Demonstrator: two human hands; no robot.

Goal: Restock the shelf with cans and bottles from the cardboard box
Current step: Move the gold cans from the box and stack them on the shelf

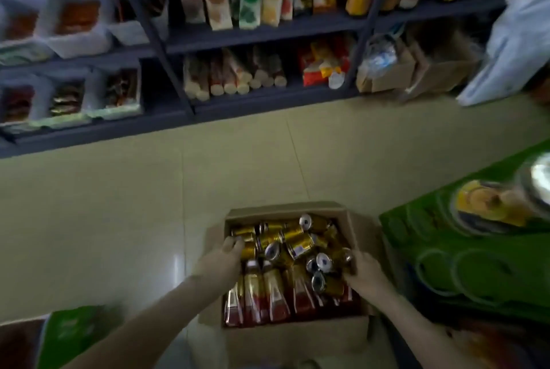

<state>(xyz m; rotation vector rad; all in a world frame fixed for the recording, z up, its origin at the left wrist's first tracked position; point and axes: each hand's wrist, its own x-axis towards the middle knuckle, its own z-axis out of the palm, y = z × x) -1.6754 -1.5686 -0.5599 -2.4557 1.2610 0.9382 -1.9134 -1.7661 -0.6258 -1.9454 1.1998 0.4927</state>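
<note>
An open cardboard box (285,208) stands on the floor below me. Several gold cans (299,245) lie jumbled in its far half, and red-labelled bottles (278,294) lie in a row in its near half. My left hand (224,258) reaches in at the box's left side, fingers curled round a gold can (247,249). My right hand (364,272) reaches in at the right side and grips another gold can (346,257). The dark shelf (262,31) stands across the floor, stocked with cartons and bottles.
A green printed carton (464,252) sits right of the box. A green package (71,333) lies at the lower left. Brown boxes (393,71) and a white bag (512,50) stand by the shelf at the right. Tiled floor (148,205) lies between box and shelf.
</note>
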